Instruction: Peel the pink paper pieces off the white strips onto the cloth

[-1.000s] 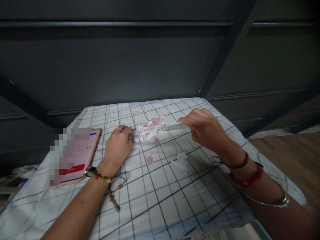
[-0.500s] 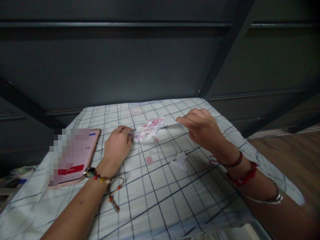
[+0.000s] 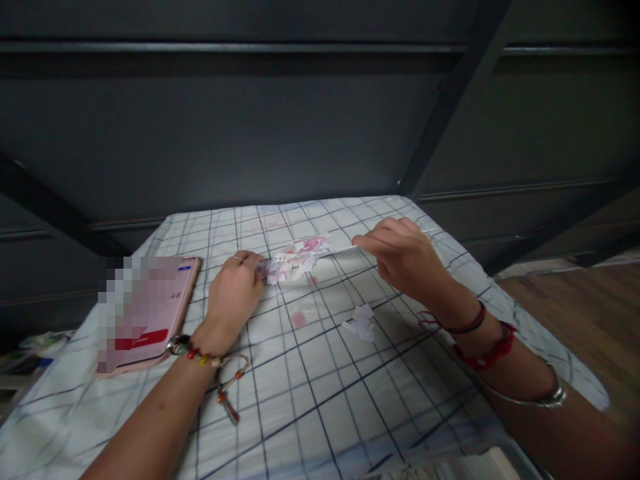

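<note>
My left hand (image 3: 236,293) rests on the cloth with its fingers curled at the left end of a clump of torn white and pink paper scraps (image 3: 300,258). Its fingertips are partly hidden at the clump's edge. A thin white stick (image 3: 343,251) runs from the clump's right end into my right hand (image 3: 403,257), which is closed around it above the cloth. Behind that hand the far end of the stick just shows. A few loose white paper scraps (image 3: 361,325) lie nearer to me, below the stick.
A checked white cloth (image 3: 310,393) covers the table and bears pink stains. Left of my left hand lies a phone in a pink case (image 3: 150,320), its screen partly blurred. A dark panelled wall (image 3: 250,133) stands behind. At the bottom right edge a container (image 3: 465,467) is partly visible.
Both hands and the paper clump stay almost where they were. The stick between the clump and my right hand looks slightly thinner, as if turned a little.
</note>
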A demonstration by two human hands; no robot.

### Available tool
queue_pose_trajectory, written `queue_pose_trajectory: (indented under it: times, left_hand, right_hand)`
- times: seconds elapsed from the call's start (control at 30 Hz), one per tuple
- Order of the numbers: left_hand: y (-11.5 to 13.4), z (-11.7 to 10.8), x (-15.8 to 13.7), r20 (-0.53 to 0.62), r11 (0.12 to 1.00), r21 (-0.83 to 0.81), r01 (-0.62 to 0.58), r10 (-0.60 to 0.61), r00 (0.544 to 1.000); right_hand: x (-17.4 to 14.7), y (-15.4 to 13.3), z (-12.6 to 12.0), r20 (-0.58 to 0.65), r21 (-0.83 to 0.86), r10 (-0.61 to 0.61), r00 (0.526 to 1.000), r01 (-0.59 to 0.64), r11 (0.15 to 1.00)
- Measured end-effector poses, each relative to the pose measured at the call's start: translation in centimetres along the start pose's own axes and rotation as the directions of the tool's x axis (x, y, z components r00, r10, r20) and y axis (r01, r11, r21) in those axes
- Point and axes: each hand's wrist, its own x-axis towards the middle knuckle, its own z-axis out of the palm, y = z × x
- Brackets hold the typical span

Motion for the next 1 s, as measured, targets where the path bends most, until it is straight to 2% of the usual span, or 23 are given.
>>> queue_pose_trajectory:
  times: [0.2, 0.33, 0.6, 0.8, 1.0]
  left_hand:
    - [-0.15, 0.16, 0.05, 0.003, 1.000, 0.001, -0.003, 0.003, 1.000]
    - [-0.31, 0.33, 0.08, 0.000, 1.000, 0.001, -0.007, 0.007, 1.000]
    - [-0.19, 0.20, 0.13, 0.001, 1.000, -0.010, -0.008, 0.008, 1.000]
    - [-0.16, 0.17, 0.08, -0.010, 1.000, -0.015, -0.012, 0.012, 1.000]
    - [-0.33, 0.23, 0.07, -0.016, 1.000, -0.022, -0.022, 0.022, 1.000]
  right_hand:
    - [-0.11, 0.34, -0.46, -0.016, 0.034, -0.040, 0.999, 0.040, 0.999]
    - [-0.25, 0.55, -0.75, -0.041, 0.063, -0.024, 0.999, 0.026, 0.998]
    - [-0.24, 0.38, -0.54, -0.005, 0.024, -0.012, 1.000, 0.012, 1.000]
    - [-0.20, 0.53, -0.44, 0.032, -0.009, 0.065, 0.997, -0.064, 0.998]
    - [-0.12, 0.43, -0.57, 0.048, 0.020, 0.040, 0.998, -0.041, 0.999]
